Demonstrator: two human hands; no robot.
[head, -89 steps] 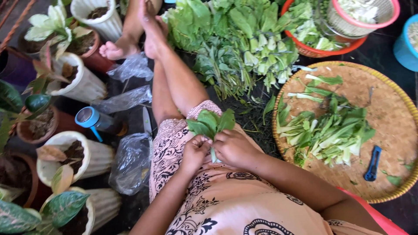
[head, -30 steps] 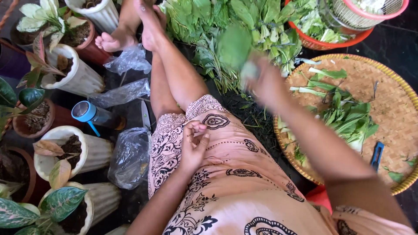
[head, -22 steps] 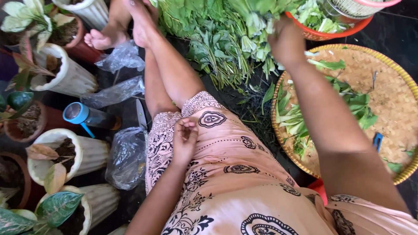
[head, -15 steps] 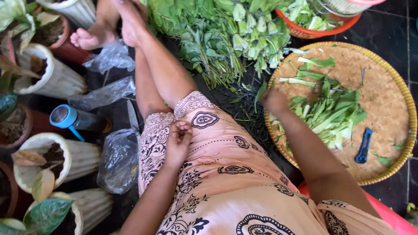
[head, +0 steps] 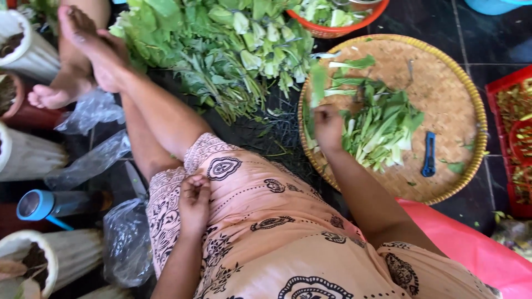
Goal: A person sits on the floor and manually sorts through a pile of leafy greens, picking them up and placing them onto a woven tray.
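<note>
I sit on the floor with my legs stretched out. My right hand (head: 328, 126) reaches over the left side of a round woven tray (head: 443, 94) and holds a green leafy stalk (head: 317, 88) above the cut greens (head: 382, 124) piled there. My left hand (head: 194, 200) rests curled on my patterned skirt at the thigh, fingers closed; whether it holds anything is hidden. A big heap of leafy greens (head: 221, 50) lies beyond my knees.
A small blue cutter (head: 429, 155) lies on the tray. An orange basket (head: 338, 19) of greens sits at the top. White plant pots (head: 25, 158), clear plastic bags (head: 88, 163) and a blue-capped bottle (head: 47, 204) stand at the left. A red crate (head: 510, 133) is at the right edge.
My right hand left my lap, reached to the far heap of greens, then swung back down to the woven tray with a leaf. My left hand stayed on my thigh.
</note>
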